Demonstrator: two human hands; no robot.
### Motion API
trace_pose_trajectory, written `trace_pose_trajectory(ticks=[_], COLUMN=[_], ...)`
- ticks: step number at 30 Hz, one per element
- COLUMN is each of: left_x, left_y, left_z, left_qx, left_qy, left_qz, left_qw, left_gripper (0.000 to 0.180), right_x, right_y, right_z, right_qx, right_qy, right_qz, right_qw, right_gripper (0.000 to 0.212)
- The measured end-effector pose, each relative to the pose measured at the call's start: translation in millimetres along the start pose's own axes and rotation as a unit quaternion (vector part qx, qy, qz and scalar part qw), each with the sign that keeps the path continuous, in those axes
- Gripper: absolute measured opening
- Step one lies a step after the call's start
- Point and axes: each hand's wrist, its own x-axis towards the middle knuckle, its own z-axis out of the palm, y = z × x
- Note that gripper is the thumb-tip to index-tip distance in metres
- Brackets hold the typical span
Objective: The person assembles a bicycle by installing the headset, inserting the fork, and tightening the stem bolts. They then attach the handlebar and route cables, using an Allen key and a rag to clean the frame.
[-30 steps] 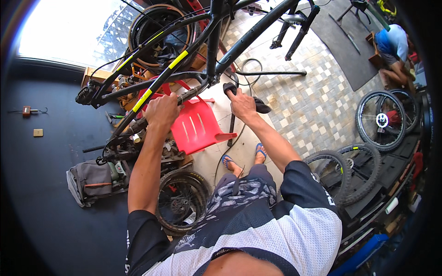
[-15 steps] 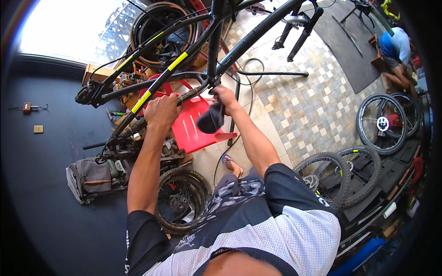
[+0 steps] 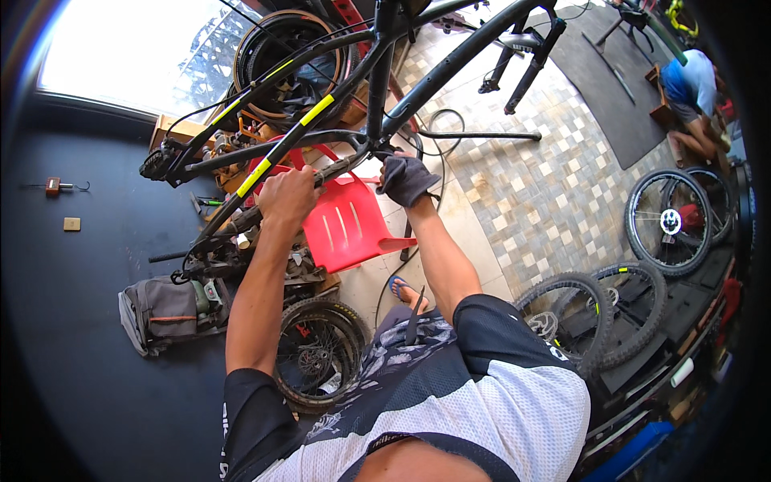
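Note:
A black bicycle frame (image 3: 426, 90) with yellow bands hangs in front of me, its wheels off. My left hand (image 3: 291, 196) is closed around a lower rear tube of the frame, just below the yellow-banded tube. A dark grey cloth (image 3: 411, 181) drapes over my right hand (image 3: 390, 170), which grips it close beside the junction where the frame's tubes meet. The cloth hides most of the right fingers. Under the frame stands a red plastic chair (image 3: 347, 229).
Loose wheels lie low left (image 3: 317, 353) and along the right (image 3: 668, 218). A grey bag (image 3: 165, 315) rests by the dark wall. A black stand leg (image 3: 482, 136) and a cable (image 3: 443, 185) cross the tiled floor. Another person (image 3: 689, 88) crouches far right.
The cloth, which hung below my right hand, has flipped up and now covers the back of that hand and the wrist. My left hand keeps its hold on the tube.

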Motion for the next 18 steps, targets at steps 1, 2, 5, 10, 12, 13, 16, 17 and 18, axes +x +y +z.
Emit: trace_pose_trajectory(ticks=[1,2,5,10,12,13,16,17,18], left_x=[0.1,0.0,1.8,2.1,1.8,1.5,0.0,-0.2,-0.6], left_y=[-0.8,-0.6,-0.2,-2.7,-1.5,-1.3,0.3,1.3,1.3], left_z=[0.0,-0.2,0.6,1.2,0.3,-0.5,-2.5,-2.4,-2.5], left_qx=[-0.003,-0.001,0.005,-0.002,0.000,0.008,-0.003,-0.001,0.003], left_qy=[0.001,0.001,0.004,0.009,0.009,0.008,0.015,0.022,0.026], left_qz=[0.002,0.002,0.002,0.006,0.011,0.014,0.001,0.011,0.016], left_qw=[1.000,1.000,1.000,1.000,1.000,1.000,1.000,1.000,1.000], left_gripper=[0.044,0.044,0.044,0.042,0.042,0.042,0.042,0.041,0.039], right_x=[3.8,8.3,-12.7,-73.7,-80.2,-79.0,-47.9,-31.5,-15.0], right_y=[1.9,11.7,25.9,23.1,18.5,17.3,-13.0,-28.2,-39.8], right_z=[-1.6,-3.1,-22.6,-37.8,-27.5,-19.7,7.7,17.3,27.3], right_qx=[0.007,0.073,-0.217,-0.713,-0.787,-0.812,-0.831,-0.829,-0.822], right_qy=[0.025,-0.040,0.159,0.224,0.205,0.196,0.166,0.147,0.144], right_qz=[-0.015,0.019,-0.016,-0.020,-0.138,-0.191,-0.283,-0.295,-0.308], right_qw=[1.000,0.996,0.963,0.664,0.565,0.516,0.449,0.452,0.457], right_gripper=[0.027,0.022,0.024,0.048,0.051,0.053,0.060,0.061,0.064])
